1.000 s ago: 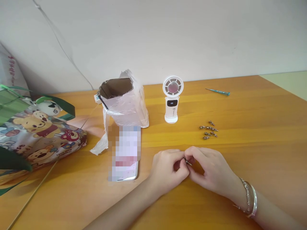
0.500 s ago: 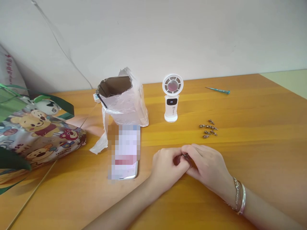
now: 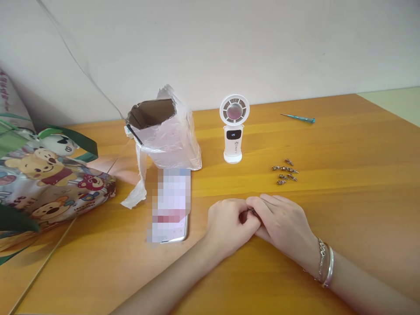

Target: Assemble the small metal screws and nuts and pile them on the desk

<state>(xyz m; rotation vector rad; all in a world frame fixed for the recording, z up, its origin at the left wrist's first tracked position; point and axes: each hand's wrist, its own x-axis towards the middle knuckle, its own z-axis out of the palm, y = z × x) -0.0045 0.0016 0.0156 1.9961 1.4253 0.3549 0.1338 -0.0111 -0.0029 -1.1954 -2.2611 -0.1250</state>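
My left hand [image 3: 227,225] and my right hand [image 3: 282,221] meet low over the table, fingertips together. Both are closed around a small dark metal screw [image 3: 251,211], which is mostly hidden by the fingers. Beyond my right hand lies a loose group of several similar small screws [image 3: 289,169], which seem to carry nuts or washers. A bracelet and a silver bangle circle my right wrist.
A white handheld fan [image 3: 233,144] stands upright behind my hands. A blue-handled screwdriver [image 3: 303,119] lies at the back right. To my left are a phone [image 3: 173,201], an open plastic-wrapped carton [image 3: 167,144] and a cartoon-print bag [image 3: 65,188] on the wooden table [image 3: 361,183].
The view has shifted slightly, so things on the table sit a little higher. My fingers have moved only slightly and cover more of the screw.
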